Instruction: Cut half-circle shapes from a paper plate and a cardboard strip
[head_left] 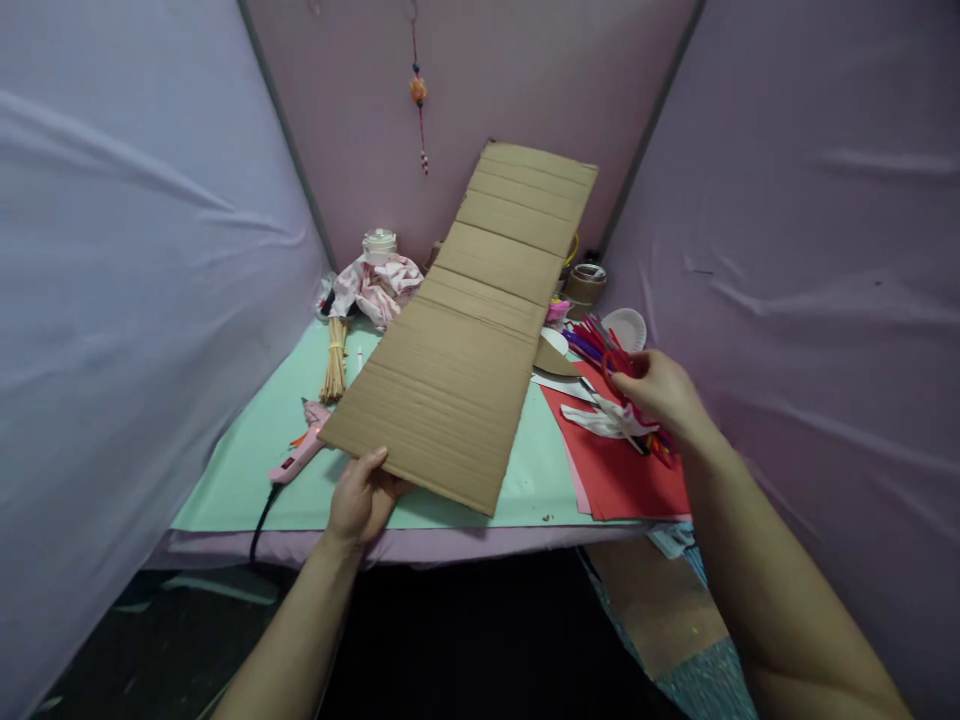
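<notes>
A long creased piece of brown cardboard (480,330) slants up from the table toward the back wall. My left hand (366,498) grips its near edge, thumb on top and fingers underneath. Over at the right, my right hand (664,390) is closed around the red handle of what look like scissors (611,365), partly hidden among craft pieces. Below it lie red sheets (622,485), a crumpled white strip (600,420) and several bright pipe cleaners (585,340). A pink hot glue gun (300,455) rests left of the cardboard.
A bundle of wooden sticks (335,360) lies at the left, near a crumpled pink-and-white cloth (379,285) and a white-lidded jar (379,241). Behind the craft pieces stand a brown-wrapped jar (586,288) and a white paper bowl (626,328). Fabric walls (810,250) enclose the green-topped table (232,490).
</notes>
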